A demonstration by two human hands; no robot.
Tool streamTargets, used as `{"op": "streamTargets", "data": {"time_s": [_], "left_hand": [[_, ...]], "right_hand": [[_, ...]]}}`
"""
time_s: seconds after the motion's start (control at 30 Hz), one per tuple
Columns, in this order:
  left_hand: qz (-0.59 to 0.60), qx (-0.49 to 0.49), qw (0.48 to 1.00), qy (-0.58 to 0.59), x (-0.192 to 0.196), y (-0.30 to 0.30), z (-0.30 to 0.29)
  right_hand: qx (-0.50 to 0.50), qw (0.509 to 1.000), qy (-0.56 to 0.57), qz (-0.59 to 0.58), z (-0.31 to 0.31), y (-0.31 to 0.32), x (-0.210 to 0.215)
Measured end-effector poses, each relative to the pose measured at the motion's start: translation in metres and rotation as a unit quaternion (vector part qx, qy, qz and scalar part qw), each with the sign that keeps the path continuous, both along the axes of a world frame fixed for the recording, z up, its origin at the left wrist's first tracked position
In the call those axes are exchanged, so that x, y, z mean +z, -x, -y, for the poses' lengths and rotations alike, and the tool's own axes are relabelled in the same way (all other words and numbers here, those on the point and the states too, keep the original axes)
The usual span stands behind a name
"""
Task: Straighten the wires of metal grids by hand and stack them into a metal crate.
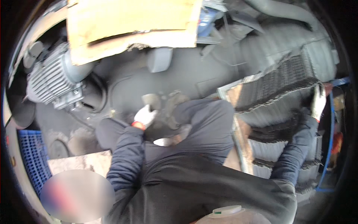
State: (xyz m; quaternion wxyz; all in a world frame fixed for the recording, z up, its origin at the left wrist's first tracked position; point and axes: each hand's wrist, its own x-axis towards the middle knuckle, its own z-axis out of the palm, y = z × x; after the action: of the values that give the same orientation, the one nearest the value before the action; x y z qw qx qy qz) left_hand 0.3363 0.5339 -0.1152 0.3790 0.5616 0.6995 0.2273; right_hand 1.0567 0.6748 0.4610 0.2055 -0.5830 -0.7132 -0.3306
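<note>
My left hand (144, 116), in a white glove with a red cuff, is in front of my lap with its fingers curled. A small pale beige patch (151, 100) shows at its fingertips; blur hides whether it is a held piece. Far to the right, my right hand (319, 102), gloved the same way, has its fingers stretched out along the end of a packed row of thin dark strips (278, 82). Further rows of grey and black strips (274, 149) lie nearer me, beside my right forearm. What they are made of is too blurred to tell.
A grey finned motor (56, 80) stands at the left, by a dark machine body (130, 86). A cardboard sheet (134, 26) hangs over the far side. A blue plastic crate (33, 156) is at lower left, a blue frame (330, 142) at far right. A grey hose (279, 11) runs behind.
</note>
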Motion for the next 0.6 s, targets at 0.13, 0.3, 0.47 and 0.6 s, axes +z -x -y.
{"op": "streamTargets", "data": {"time_s": [0.13,0.3,0.47,0.6], "left_hand": [[0.020,-0.012,0.998,0.050,0.017,-0.001,0.003],[0.034,-0.017,0.996,0.080,0.037,0.004,0.005],[0.028,-0.007,0.998,0.052,0.034,0.005,0.004],[0.013,-0.009,0.999,0.050,0.039,0.012,0.005]], "right_hand": [[-0.052,0.998,-0.035,-0.024,-0.002,0.013,-0.004],[-0.085,0.992,-0.065,0.062,-0.001,0.013,-0.017],[-0.091,0.989,-0.049,0.107,-0.004,0.009,-0.005],[-0.032,0.990,0.068,-0.122,0.008,0.041,0.000]]}}
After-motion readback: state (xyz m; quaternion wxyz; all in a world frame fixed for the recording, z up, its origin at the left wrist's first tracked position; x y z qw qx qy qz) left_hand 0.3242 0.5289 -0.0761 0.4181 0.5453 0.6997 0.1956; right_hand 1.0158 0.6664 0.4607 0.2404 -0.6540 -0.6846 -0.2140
